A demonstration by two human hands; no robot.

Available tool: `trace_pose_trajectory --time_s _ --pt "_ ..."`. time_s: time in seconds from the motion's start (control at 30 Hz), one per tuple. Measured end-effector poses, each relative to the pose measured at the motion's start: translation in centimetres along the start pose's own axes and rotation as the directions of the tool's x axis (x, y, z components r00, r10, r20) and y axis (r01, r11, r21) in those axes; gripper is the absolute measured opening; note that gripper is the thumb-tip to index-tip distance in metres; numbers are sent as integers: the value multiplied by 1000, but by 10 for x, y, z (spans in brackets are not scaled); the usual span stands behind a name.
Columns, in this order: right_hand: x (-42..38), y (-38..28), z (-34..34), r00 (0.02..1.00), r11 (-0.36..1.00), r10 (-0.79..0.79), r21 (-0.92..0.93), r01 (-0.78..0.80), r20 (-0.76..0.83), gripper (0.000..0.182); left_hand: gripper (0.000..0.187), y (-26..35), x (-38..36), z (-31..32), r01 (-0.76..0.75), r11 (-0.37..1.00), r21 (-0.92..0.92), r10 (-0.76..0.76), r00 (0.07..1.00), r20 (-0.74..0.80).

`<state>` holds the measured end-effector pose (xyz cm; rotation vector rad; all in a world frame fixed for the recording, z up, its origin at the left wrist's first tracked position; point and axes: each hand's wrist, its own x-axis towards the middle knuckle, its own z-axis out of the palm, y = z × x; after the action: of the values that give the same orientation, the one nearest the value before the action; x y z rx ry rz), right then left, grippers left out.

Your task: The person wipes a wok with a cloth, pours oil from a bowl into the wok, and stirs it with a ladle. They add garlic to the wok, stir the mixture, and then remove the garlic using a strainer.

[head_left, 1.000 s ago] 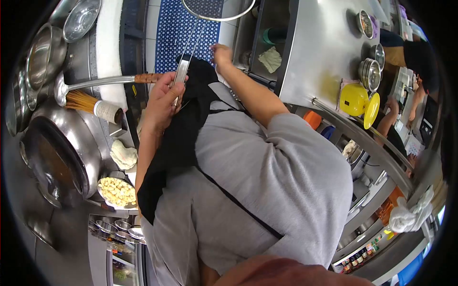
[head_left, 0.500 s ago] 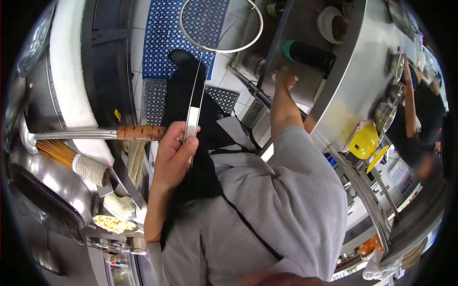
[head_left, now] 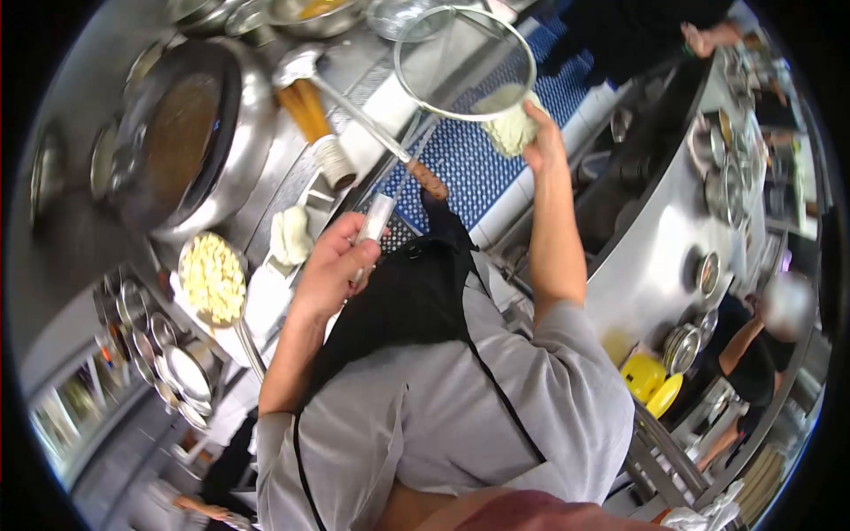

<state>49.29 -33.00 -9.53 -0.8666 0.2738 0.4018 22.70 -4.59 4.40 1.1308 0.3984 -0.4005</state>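
Observation:
My left hand (head_left: 336, 264) is closed round the flat metal handle of a round wire strainer (head_left: 465, 113). The strainer's hoop is held out in front of me. At the hoop's right edge my right hand (head_left: 546, 140) grips a crumpled pale cloth (head_left: 506, 134), partly behind the mesh. A ladle (head_left: 365, 119) with a wooden grip lies left of the strainer, beside a bundled bamboo brush (head_left: 323, 137). Below the brush sits a folded white cloth (head_left: 290, 235), and left of it a perforated scoop holds pale yellow cubes (head_left: 212, 279).
A large wok (head_left: 186, 133) with brown liquid stands at the left. Metal bowls (head_left: 314, 13) are at the top. A person in dark clothes (head_left: 620, 35) stands at the top right; another (head_left: 748, 354) is at the far right. A yellow container (head_left: 644, 376) is at lower right.
The view has swung toward the stove. My right hand has come from the shelf at the right to the strainer, with the pale cloth in it. My left hand still holds the strainer.

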Motion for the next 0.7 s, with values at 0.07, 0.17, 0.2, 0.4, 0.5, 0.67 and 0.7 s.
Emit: trace_pose_trajectory --time_s 0.07,0.17,0.2,0.4,0.5,0.67,0.7 --pt "33 -24 54 993 971 68 -236 -43 100 33 23 2 -27 -16 -132 990 -55 127 988 -91" --pt "88 -42 132 985 898 -154 -407 170 73 35 24 8 -57 -32 -303 945 -121 266 930 -252" --pt "94 -46 160 973 835 -228 -508 212 32 37 26 8 -65 -40 -354 926 -133 310 912 -267" --pt "255 3 223 874 734 -480 -578 356 -71 40 28 5 -81 -58 -520 834 -184 374 779 -503" --pt "290 31 256 838 693 -534 -625 359 -111 47 27 8 -76 -59 -548 814 -190 325 702 -634" --pt "289 66 285 953 976 -153 -193 104 -261 42 25 7 -63 -66 -626 750 -212 312 618 -721" --pt "296 80 282 932 973 -188 -185 134 -310 44 25 7 -60 -67 -640 737 -216 306 602 -737"
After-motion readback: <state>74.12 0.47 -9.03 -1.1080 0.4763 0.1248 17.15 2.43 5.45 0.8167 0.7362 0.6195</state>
